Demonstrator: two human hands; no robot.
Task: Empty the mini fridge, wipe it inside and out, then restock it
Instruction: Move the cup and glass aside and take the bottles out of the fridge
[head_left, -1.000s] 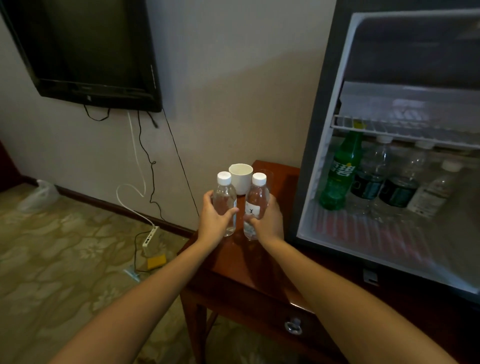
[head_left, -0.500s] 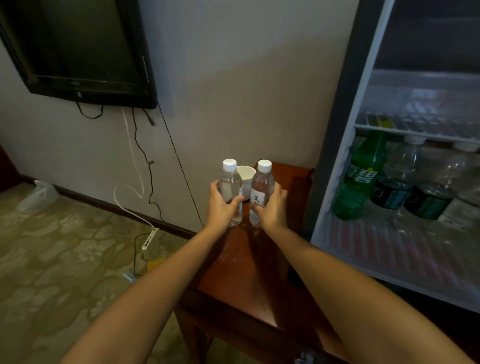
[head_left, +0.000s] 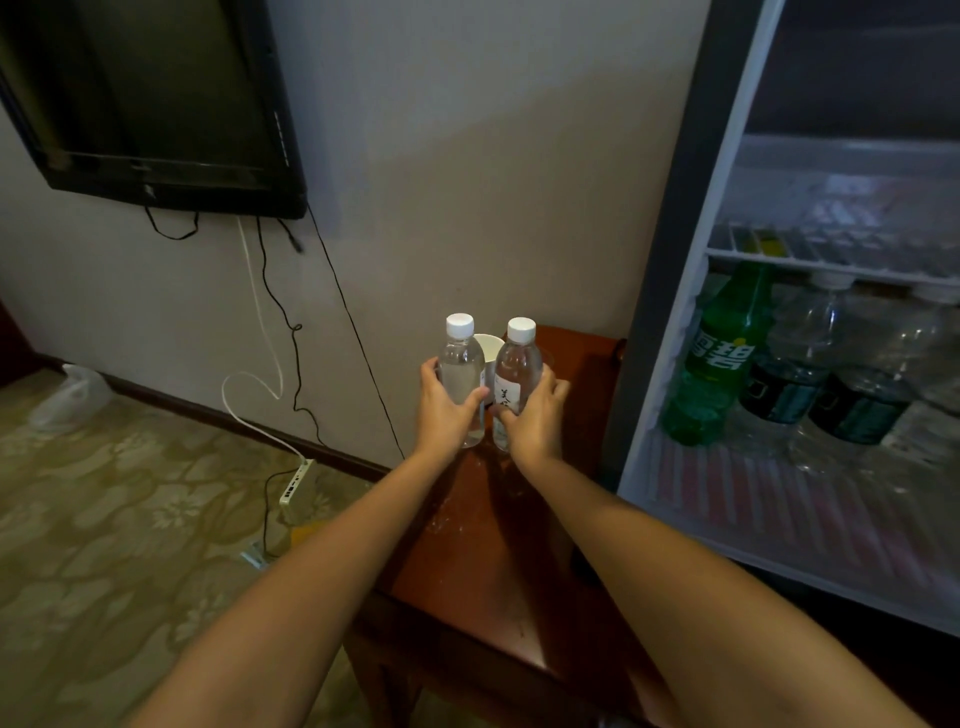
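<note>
Two small clear water bottles with white caps stand side by side on the brown wooden side table (head_left: 483, 561). My left hand (head_left: 445, 413) grips the left bottle (head_left: 460, 366). My right hand (head_left: 532, 418) grips the right bottle (head_left: 517, 369), which has a white label. The mini fridge (head_left: 670, 291) stands open at the right. On its lower shelf are a green soda bottle (head_left: 719, 358) and several clear water bottles with dark labels (head_left: 789, 379).
A white cup (head_left: 489, 345) sits behind the two bottles near the wall. A wall-mounted TV (head_left: 150, 98) hangs at upper left, with cables running down to a power strip (head_left: 296, 480) on the patterned carpet. A plastic bag (head_left: 70, 397) lies by the skirting.
Both bottles moved slightly farther back on the table toward the wall and cup, still held. The view shifted, so the fridge sits farther right in frame.
</note>
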